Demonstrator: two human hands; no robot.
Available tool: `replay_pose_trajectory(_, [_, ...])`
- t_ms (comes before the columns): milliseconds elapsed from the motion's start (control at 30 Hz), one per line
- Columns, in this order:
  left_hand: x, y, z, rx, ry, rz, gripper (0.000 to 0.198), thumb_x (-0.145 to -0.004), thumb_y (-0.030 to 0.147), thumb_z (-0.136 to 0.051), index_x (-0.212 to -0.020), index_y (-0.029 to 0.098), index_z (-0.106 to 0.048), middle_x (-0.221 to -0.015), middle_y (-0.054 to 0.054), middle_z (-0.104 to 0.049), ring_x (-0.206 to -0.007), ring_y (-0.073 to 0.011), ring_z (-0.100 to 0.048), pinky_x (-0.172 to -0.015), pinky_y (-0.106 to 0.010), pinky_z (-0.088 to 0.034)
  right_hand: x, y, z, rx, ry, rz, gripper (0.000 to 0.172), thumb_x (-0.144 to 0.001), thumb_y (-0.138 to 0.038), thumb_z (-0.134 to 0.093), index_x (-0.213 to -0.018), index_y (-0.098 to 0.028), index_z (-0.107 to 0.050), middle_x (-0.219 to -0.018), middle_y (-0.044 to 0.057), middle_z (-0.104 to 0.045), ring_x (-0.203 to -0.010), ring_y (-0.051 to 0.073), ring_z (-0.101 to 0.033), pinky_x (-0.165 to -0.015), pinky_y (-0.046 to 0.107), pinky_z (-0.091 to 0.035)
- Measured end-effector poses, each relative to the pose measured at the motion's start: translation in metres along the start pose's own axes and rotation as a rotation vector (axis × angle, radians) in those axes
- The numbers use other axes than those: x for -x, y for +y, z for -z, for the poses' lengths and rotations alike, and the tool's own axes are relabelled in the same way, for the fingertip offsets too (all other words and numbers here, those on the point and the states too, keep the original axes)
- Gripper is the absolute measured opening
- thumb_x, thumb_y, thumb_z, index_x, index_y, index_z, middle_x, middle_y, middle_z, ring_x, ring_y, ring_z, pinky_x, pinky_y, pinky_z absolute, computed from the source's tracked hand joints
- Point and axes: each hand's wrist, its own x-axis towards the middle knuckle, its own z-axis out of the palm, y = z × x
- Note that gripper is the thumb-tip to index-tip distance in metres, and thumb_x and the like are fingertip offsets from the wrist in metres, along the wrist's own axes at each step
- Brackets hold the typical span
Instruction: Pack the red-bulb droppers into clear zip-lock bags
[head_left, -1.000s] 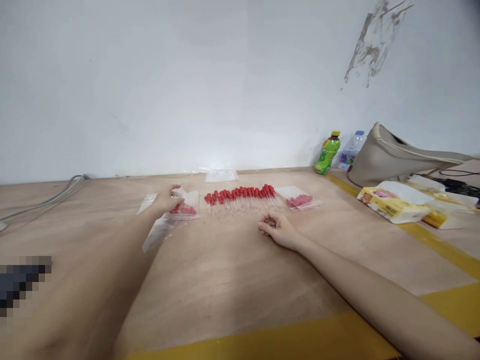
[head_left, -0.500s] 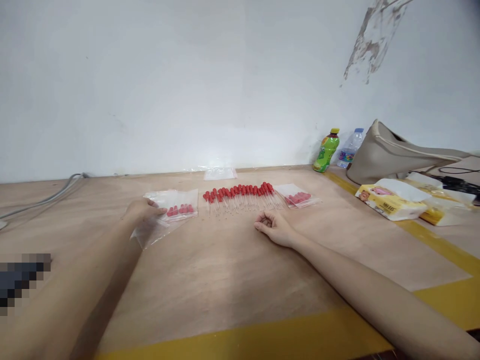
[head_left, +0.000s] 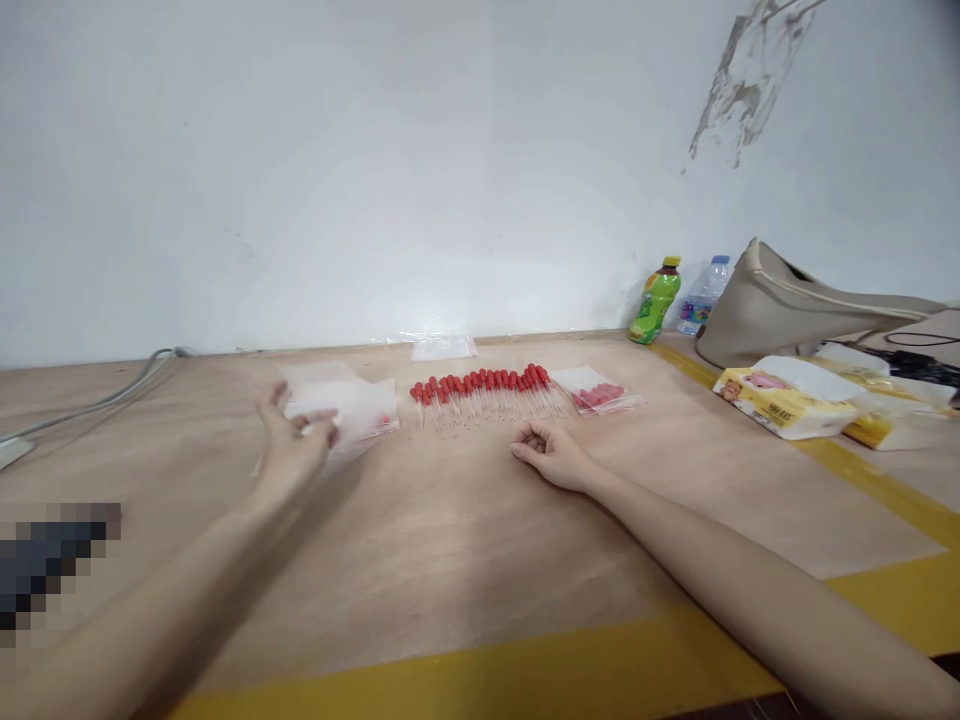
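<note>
Right of the droppers (head_left: 484,390), a clear bag (head_left: 572,380) holds red bulbs (head_left: 600,396). Leftward, the left hand (head_left: 294,447) touches a blurred bag (head_left: 339,393), grip unclear; the right hand (head_left: 553,457) lies curled.

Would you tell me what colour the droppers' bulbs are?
The bulbs are red, in the head view.

The single view looks from the wearer's head, above and behind the left hand (head_left: 294,448) and right hand (head_left: 553,456), facing forward and down across the tabletop (head_left: 465,540). It sits near enough that both forearms (head_left: 720,562) run large into the lower corners, while the hands appear at middle distance, the wall (head_left: 375,180) beyond them filling the upper half.
</note>
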Motion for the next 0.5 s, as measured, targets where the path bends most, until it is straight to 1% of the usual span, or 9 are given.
replay_pose_trajectory(67, [0.035, -0.003, -0.011, 0.075, -0.122, 0.152, 0.08, -0.071, 0.008, -0.054, -0.133, 0.025, -0.006, -0.084, -0.001, -0.056, -0.057, -0.0104, -0.057, -0.052, -0.02, -0.047, 0.0, 0.001, -0.001, 0.012, 0.005, 0.002, 0.01, -0.07, -0.025, -0.056, -0.071, -0.016, -0.052, -0.061, -0.002, -0.051, -0.054, 0.009, -0.046, -0.051, 0.021, -0.038])
replay_pose_trajectory(100, [0.052, -0.005, -0.013, 0.091, -0.193, 0.183, 0.083, -0.071, 0.012, -0.056, -0.134, 0.025, -0.004, -0.084, -0.002, -0.055, -0.064, -0.013, -0.059, -0.057, -0.023, -0.049, 0.0, 0.002, -0.001, 0.019, 0.009, 0.007, 0.01, -0.07, -0.025, -0.056, -0.071, -0.016, -0.053, -0.061, -0.002, -0.051, -0.054, 0.009, -0.047, -0.051, 0.021, -0.039])
replay_pose_trajectory(167, [0.077, -0.008, -0.01, 0.054, -0.304, 0.162, 0.086, -0.071, 0.021, -0.059, -0.134, 0.024, -0.001, -0.089, -0.004, -0.052, -0.075, -0.0167, -0.06, -0.065, -0.029, -0.05, 0.0, 0.003, -0.001, 0.033, 0.016, 0.02, 0.009, -0.071, -0.025, -0.054, -0.072, -0.016, -0.053, -0.062, -0.001, -0.053, -0.055, 0.009, -0.048, -0.052, 0.021, -0.039])
replay_pose_trajectory(200, [0.086, -0.009, -0.005, -0.035, -0.352, 0.083, 0.08, -0.073, 0.028, -0.059, -0.134, 0.024, -0.007, -0.089, -0.004, -0.05, -0.077, -0.0178, -0.059, -0.067, -0.032, -0.05, -0.001, 0.003, -0.001, 0.047, 0.02, 0.023, 0.009, -0.071, -0.025, -0.054, -0.072, -0.016, -0.053, -0.062, -0.001, -0.054, -0.055, 0.009, -0.049, -0.052, 0.021, -0.04])
replay_pose_trajectory(267, [0.092, -0.009, 0.008, -0.298, -0.472, -0.182, 0.061, -0.075, 0.037, -0.057, -0.128, 0.025, -0.031, -0.089, -0.004, -0.047, -0.079, -0.0193, -0.056, -0.07, -0.035, -0.048, -0.005, 0.002, 0.002, 0.118, 0.048, 0.024, 0.008, -0.072, -0.024, -0.052, -0.073, -0.015, -0.054, -0.063, 0.0, -0.056, -0.056, 0.01, -0.051, -0.053, 0.022, -0.041])
replay_pose_trajectory(367, [0.078, -0.001, 0.023, -0.523, -0.587, -0.664, 0.026, -0.082, 0.033, -0.047, -0.105, 0.024, -0.055, -0.084, -0.004, -0.047, -0.08, -0.0196, -0.051, -0.071, -0.035, -0.044, -0.019, -0.007, 0.008, 0.365, 0.145, 0.002, 0.008, -0.073, -0.021, -0.051, -0.073, -0.016, -0.056, -0.067, 0.002, -0.06, -0.062, 0.012, -0.054, -0.06, 0.024, -0.043])
replay_pose_trajectory(400, [0.07, 0.003, 0.024, -0.569, -0.642, -0.807, 0.021, -0.084, 0.03, -0.044, -0.095, 0.023, -0.06, -0.081, -0.004, -0.047, -0.078, -0.0193, -0.049, -0.071, -0.034, -0.042, -0.026, -0.012, 0.011, 0.468, 0.177, -0.02, 0.008, -0.073, -0.02, -0.05, -0.074, -0.016, -0.057, -0.071, 0.003, -0.062, -0.066, 0.013, -0.056, -0.064, 0.025, -0.043])
replay_pose_trajectory(433, [0.062, 0.007, 0.024, -0.61, -0.681, -0.929, 0.021, -0.084, 0.028, -0.043, -0.092, 0.023, -0.062, -0.082, -0.004, -0.047, -0.079, -0.0196, -0.049, -0.073, -0.035, -0.041, -0.033, -0.017, 0.013, 0.56, 0.201, -0.051, 0.009, -0.074, -0.019, -0.05, -0.076, -0.016, -0.058, -0.075, 0.005, -0.063, -0.072, 0.014, -0.057, -0.067, 0.025, -0.043])
replay_pose_trajectory(500, [0.05, 0.015, 0.021, -0.684, -0.683, -1.091, 0.021, -0.083, 0.028, -0.045, -0.088, 0.026, -0.066, -0.086, -0.006, -0.048, -0.083, -0.0214, -0.047, -0.078, -0.039, -0.038, -0.049, -0.026, 0.017, 0.678, 0.232, -0.12, 0.013, -0.076, -0.018, -0.048, -0.083, -0.016, -0.058, -0.085, 0.007, -0.064, -0.082, 0.018, -0.058, -0.072, 0.027, -0.043])
